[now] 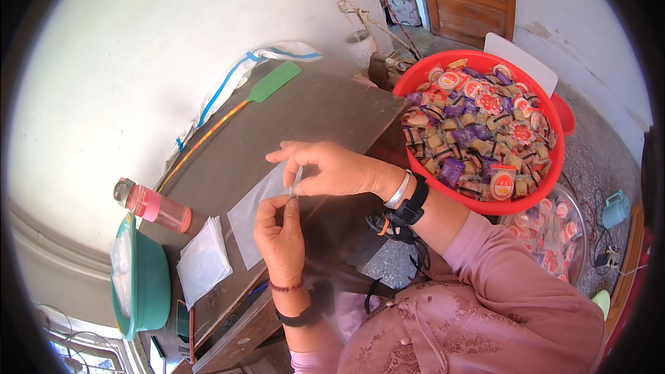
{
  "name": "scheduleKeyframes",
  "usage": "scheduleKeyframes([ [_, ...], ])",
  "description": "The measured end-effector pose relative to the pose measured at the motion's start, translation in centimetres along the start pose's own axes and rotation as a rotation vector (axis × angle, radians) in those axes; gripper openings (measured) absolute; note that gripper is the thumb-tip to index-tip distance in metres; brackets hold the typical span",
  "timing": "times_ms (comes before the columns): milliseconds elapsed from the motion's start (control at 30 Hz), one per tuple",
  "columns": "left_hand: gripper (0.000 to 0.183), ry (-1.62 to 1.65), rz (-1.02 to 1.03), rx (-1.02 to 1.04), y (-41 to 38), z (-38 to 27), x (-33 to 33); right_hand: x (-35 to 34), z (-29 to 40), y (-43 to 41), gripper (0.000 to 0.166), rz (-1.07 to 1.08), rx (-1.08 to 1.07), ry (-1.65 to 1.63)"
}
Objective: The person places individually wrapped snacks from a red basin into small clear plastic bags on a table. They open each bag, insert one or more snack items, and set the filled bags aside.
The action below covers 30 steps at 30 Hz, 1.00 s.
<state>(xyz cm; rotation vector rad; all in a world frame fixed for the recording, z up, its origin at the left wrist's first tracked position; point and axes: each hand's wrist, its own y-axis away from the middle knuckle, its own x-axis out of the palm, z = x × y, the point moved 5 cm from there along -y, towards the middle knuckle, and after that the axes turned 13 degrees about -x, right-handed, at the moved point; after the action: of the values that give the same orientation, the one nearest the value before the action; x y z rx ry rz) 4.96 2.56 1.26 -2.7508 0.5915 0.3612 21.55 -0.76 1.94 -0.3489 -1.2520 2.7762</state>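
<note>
My left hand pinches the upper right corner of a clear plastic bag between thumb and forefinger. The thin bag hangs over the edge of the dark wooden table. Just above, my right hand has its thumb and forefinger on the same plastic edge, the other fingers spread out. The fingertips of both hands almost meet. A stack of flat clear plastic bags lies on the table to the left of my left hand.
A red plastic basin full of wrapped sweets stands right of the dark wooden table. Below it is a metal basin of packets. A green fly swatter, a pink bottle and a green basin rest on the table.
</note>
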Motion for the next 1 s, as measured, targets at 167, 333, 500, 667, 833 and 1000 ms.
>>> scheduleKeyframes([
  [167, 0.005, 0.006, 0.01, 0.005, 0.12, -0.14, 0.12, 0.26, -0.29, -0.05, 0.01, 0.047, 0.007, 0.027],
  [333, 0.006, -0.014, 0.009, 0.029, 0.12, -0.1, 0.02, 0.22, -0.18, 0.1, 0.005, 0.016, 0.027, 0.016],
  [500, 0.007, -0.083, -0.007, 0.049, 0.03, 0.19, -0.04, 0.26, -0.29, 0.12, 0.005, -0.001, 0.031, -0.009],
  [667, 0.009, -0.137, -0.033, 0.128, 0.11, -0.24, 0.11, 0.15, -0.57, 0.06, 0.008, -0.009, 0.035, -0.068],
  [833, 0.011, -0.156, -0.05, 0.146, 0.07, -0.11, 0.24, 0.0, -0.27, 0.06, 0.002, -0.05, 0.036, -0.039],
  [1000, 0.01, -0.179, -0.102, 0.194, 0.09, -0.73, 0.49, -0.28, -0.4, 0.1, 0.004, -0.12, 0.061, -0.062],
])
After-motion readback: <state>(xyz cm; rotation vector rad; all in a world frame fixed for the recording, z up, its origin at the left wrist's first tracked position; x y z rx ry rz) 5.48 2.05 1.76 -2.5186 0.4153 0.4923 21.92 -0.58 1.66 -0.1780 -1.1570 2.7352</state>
